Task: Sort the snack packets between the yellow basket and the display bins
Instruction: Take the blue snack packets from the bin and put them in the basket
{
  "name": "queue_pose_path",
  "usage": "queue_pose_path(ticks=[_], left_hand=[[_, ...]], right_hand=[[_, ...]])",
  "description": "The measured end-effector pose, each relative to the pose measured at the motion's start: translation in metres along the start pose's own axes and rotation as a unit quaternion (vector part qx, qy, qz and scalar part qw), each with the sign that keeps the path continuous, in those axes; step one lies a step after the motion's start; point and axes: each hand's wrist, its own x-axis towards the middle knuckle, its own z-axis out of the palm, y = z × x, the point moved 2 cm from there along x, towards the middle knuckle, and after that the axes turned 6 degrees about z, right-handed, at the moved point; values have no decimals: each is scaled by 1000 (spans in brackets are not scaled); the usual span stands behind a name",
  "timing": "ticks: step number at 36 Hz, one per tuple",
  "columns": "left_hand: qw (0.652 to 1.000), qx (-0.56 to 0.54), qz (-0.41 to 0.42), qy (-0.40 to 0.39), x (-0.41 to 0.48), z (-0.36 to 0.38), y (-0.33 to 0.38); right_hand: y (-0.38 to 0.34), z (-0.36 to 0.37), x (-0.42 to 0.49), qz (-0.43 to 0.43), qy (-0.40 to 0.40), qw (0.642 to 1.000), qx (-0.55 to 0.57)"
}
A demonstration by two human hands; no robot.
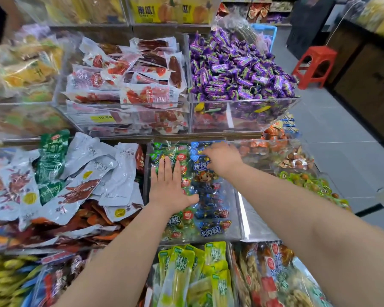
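Snack packets fill the clear display bin (242, 218) in the middle of the tiered shelf, green packets (175, 228) stacked along its left side and blue packets (210, 196) along its right. Both bare arms reach into this bin. The left hand (169, 185) lies flat, palm down, on the green stack; its fingers (167, 166) are straight and spread, the thumb stretched out towards the blue packets, and it presses on the wrappers without gripping any. The right hand (222, 159) is further in, over the far end of the blue row; its fingers (206, 152) bend down onto the wrappers, but they are blurred, and it cannot be told whether they hold a packet or only touch the pile. Left of the bin lies a loose heap of grey-white pouches (87, 173) with one green pouch (51, 165) among them. On the tier above, red meat packets (131, 74) fill one clear bin and purple sweets (242, 69) the bin beside it. In front of the bin, nearer the camera, stand yellow-green pouches (186, 273) on end. Orange sweets (273, 138) sit in a bin to the right. A red stool (315, 65) stands on the grey floor (341, 140) of the aisle.
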Motion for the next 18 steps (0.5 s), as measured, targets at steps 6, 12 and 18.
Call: queue_pose_path(ticks=[6,12,18], left_hand=[[1000,7,3,11,2,4,0],[1000,-9,11,9,0,4,-1],[1000,-17,11,2,-1,2,-2]], right_hand=[[-12,34,-17,-5,40,999,24],[-18,61,-15,-18,6,998,-62],[-15,56,13,-60,-37,993,-99]])
